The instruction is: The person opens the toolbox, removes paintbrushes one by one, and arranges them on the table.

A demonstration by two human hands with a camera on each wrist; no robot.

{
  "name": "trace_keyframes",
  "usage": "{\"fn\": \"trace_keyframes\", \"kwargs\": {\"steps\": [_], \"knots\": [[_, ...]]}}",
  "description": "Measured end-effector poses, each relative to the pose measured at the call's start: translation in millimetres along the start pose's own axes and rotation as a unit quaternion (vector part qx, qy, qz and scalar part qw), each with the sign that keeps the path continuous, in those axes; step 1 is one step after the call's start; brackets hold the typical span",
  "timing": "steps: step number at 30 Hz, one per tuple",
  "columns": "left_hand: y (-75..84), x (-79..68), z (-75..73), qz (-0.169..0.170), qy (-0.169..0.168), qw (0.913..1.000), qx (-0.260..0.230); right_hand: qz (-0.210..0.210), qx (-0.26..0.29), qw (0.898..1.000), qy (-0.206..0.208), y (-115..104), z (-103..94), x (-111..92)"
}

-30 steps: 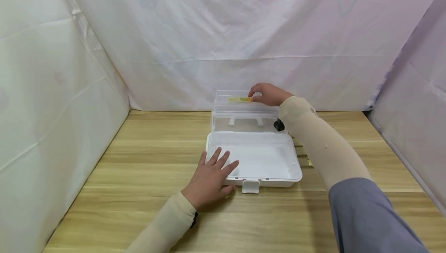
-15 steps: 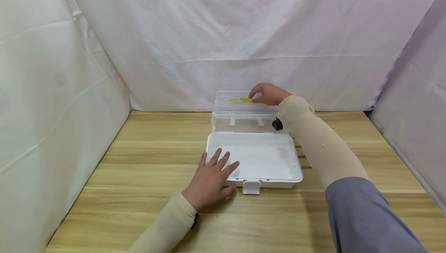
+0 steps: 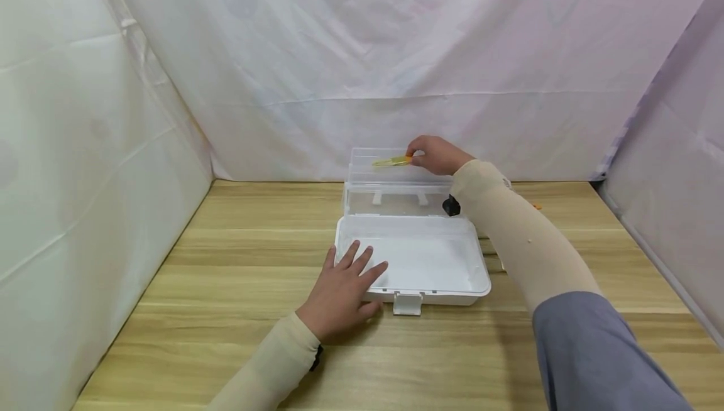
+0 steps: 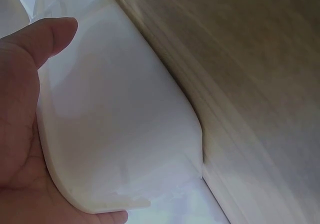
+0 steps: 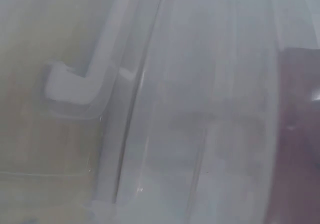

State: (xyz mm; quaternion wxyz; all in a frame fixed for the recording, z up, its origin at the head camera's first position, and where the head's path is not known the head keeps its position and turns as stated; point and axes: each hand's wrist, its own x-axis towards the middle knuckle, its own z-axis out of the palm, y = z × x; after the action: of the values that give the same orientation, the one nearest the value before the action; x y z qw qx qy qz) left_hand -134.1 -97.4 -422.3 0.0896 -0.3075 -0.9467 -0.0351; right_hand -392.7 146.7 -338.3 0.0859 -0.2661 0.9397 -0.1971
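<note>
A white plastic box [image 3: 424, 296] stands raised-lid on the table, its deep bottom part facing me and a front latch [image 3: 407, 303] hanging down. My left hand [image 3: 342, 295] rests on its front left corner, fingers spread over the rim. In the left wrist view, the thumb [image 4: 57, 34] lies along the box's outer wall [image 4: 120, 104]. Over the clear upper tray [image 3: 364, 175] at the back, my right hand [image 3: 435, 154] pinches a small paintbrush [image 3: 400, 160] by its orange part; the yellowish tip points left. The right wrist view is blurred and shows only clear plastic [image 5: 220, 84].
A small orange tip [image 3: 537, 206] shows beyond my right forearm, which hides part of the table [image 3: 254, 241]. Right of the box, thin things are mostly covered by the arm. White cloth [image 3: 317, 53] hangs close behind the box and along both sides.
The paintbrush has tilted slightly and shifted a little to the right in my right hand's grip. My left hand has stayed on the box corner.
</note>
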Motion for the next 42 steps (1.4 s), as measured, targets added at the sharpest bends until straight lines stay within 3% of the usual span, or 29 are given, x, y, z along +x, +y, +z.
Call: {"fn": "trace_keyframes", "kwargs": {"steps": [7, 17, 32, 42], "knots": [[0.5, 1.6, 1.6, -0.003, -0.003, 1.0000, -0.006, 0.022, 0.028, 0.999, 0.029, 3, -5.5, -11], [-0.3, 3.6, 3.3, 0.006, 0.014, 0.9999, 0.000, -0.009, 0.049, 0.997, 0.060, 4, -19.7, -46], [-3.6, 4.6, 4.8, 0.002, 0.009, 1.0000, -0.002, -0.062, 0.024, 0.994, 0.092, 6, -19.4, -108], [-4.2, 5.8, 4.9, 0.007, 0.008, 0.9999, 0.000, -0.091, -0.014, 0.989, 0.116, 9, -18.3, -137]]}}
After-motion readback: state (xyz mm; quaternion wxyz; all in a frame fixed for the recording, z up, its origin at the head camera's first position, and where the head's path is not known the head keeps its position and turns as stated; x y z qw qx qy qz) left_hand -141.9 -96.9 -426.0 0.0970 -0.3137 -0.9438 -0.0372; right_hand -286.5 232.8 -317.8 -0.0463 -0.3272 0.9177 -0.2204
